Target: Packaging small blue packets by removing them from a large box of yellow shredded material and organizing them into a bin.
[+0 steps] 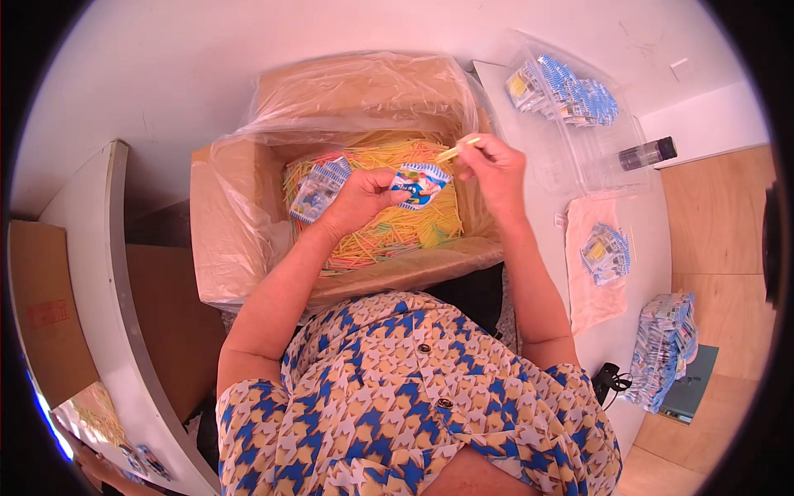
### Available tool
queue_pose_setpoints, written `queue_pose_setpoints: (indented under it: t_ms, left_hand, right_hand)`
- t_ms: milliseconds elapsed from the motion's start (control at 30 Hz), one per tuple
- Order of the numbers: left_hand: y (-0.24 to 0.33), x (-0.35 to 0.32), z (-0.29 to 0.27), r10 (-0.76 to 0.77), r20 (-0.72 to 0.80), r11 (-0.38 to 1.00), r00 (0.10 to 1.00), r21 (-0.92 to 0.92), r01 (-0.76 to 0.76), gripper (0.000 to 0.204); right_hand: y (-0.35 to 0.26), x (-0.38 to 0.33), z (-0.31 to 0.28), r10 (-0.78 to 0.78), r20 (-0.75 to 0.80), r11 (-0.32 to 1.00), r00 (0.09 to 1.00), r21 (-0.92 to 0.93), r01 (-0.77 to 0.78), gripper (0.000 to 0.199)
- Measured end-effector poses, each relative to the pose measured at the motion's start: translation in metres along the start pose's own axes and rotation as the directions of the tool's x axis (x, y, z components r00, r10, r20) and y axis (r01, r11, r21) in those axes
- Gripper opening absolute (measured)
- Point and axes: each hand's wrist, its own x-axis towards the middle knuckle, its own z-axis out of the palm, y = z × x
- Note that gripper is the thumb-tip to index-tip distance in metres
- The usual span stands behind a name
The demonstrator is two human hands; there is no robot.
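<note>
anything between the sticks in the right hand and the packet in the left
Nothing visible: the yellow sticks held by the right hand end close to the packet in the left hand, with only a narrow gap between them. Loose sticks lie below, in the box.

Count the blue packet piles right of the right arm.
3: top pile in a clear tub, middle pile on a pink cloth, bottom pile toward the lower edge. Others may be hidden.

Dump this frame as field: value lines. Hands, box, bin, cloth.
Left hand: grips blue-and-white packet
Right hand: pinches thin yellow sticks
Cardboard box: plastic-lined; holds loose multicoloured sticks, with flat printed packets lying on top
Clear plastic bin: holds piled packets
Pink cloth: bears small packet bunch
</note>
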Motion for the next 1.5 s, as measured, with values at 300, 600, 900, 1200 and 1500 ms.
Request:
queue_pose_setpoints:
  t_ms: [300,600,900,1200,1500]
  left_hand:
    - [0.002,-0.003,0.0,0.026,-0.089,0.999,0.996,0.024,-0.024,0.021]
    - [0.006,-0.001,0.001,0.02,-0.033,0.999,0.999,0.04,-0.019,0.023]
    - [0.013,-0.007,-0.007,-0.053,0.033,0.997,0.998,0.048,0.052,0.022]
    - [0.009,-0.002,0.003,-0.195,0.073,0.841,0.978,0.525,0.129,0.026]
    - [0.049,-0.011,0.065,-0.209,0.158,0.834,0.965,0.544,0.091,0.029]
  right_hand:
    - [-0.045,-0.009,-0.005,0.057,0.314,0.983,0.948,0.15,-0.108,0.011]
    - [-0.036,-0.016,0.021,-0.228,0.338,0.943,0.913,-0.157,0.294,0.008]
    - [-0.02,-0.015,0.022,-0.39,0.44,0.827,0.809,-0.218,0.518,0.016]
    - [0.009,-0.042,-0.008,-0.335,0.254,0.82,0.907,-0.396,0.414,0.024]
    - [0.03,-0.113,-0.222,-0.015,-0.201,0.994,0.98,-0.106,-0.006,0.018]
